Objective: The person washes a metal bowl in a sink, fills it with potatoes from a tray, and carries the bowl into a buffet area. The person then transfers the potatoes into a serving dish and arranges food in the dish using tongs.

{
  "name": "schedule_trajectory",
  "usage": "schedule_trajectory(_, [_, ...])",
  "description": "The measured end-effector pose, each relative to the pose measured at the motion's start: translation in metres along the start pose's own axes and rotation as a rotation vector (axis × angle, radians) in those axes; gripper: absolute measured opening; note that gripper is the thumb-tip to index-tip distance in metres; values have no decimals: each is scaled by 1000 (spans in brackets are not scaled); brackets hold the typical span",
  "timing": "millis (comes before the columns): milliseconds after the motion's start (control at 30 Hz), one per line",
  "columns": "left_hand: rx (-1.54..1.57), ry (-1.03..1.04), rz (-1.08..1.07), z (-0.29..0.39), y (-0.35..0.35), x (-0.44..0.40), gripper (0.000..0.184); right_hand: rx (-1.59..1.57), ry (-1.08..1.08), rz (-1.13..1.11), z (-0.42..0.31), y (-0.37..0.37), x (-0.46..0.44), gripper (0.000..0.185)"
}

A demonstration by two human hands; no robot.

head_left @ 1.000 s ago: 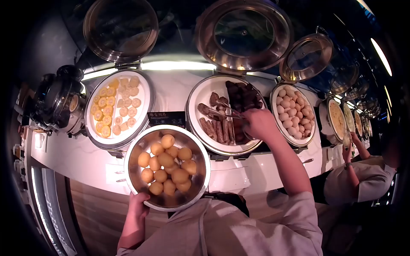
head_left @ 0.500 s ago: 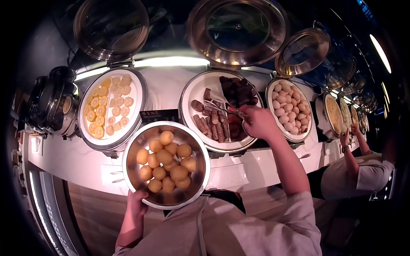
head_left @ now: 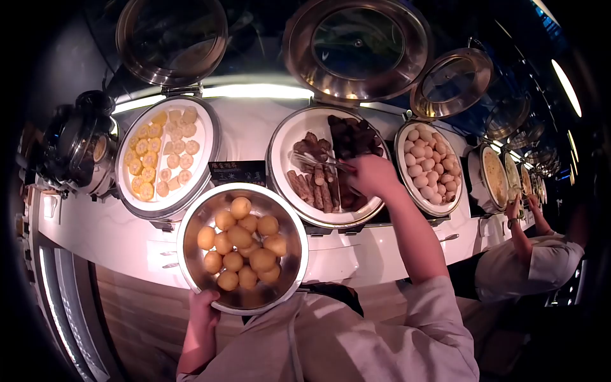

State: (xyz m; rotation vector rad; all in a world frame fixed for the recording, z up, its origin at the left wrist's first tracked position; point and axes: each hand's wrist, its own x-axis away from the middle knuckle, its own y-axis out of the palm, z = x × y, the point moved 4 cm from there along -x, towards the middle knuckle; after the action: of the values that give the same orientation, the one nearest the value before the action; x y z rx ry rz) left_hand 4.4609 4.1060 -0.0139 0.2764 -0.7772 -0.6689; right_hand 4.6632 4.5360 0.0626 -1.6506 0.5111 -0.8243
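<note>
My left hand (head_left: 202, 309) grips the near rim of a steel bowl (head_left: 290, 264), thumb over the edge. Several round golden balls (head_left: 239, 237) lie in the bowl. My right hand (head_left: 374, 176) is closed around metal tongs (head_left: 336, 165), reaching over the middle chafing dish (head_left: 287, 145). The tongs' tips are among brown stick-shaped food pieces (head_left: 318, 191) in the dish's left compartment; whether they pinch one I cannot tell. Darker chunks (head_left: 353, 139) fill the back right compartment. My right hand partly hides the compartment below it.
To the left, a chafing dish (head_left: 119, 172) holds corn rounds and pale slices. On the right stands a dish of eggs (head_left: 433, 165). Raised lids (head_left: 356, 89) hang behind. A small black sign (head_left: 237, 172) stands behind the bowl. Another person (head_left: 528, 261) works farther right.
My right hand has moved slightly left and up, and the tongs now lie flatter, with their tips over the brown pieces. The bowl has shifted slightly left.
</note>
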Motion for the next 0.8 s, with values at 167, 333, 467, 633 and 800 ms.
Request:
schedule_trajectory(167, [61, 56, -26, 2, 15, 5, 71, -114, 70, 57, 59, -14, 91, 29])
schedule_trajectory(333, [44, 16, -45, -5, 18, 1, 73, -234, 55, 179, 71, -5, 112, 27])
schedule_trajectory(467, [80, -4, -57, -12, 28, -2, 74, -219, -24, 267, 44, -12, 49, 37])
schedule_trajectory(633, [107, 3, -50, -15, 30, 7, 74, 245, 166, 117, 3, 10, -41, 42])
schedule_trajectory(800, [104, 75, 29, -7, 32, 25, 75, 219, 106, -107, -27, 12, -69, 27])
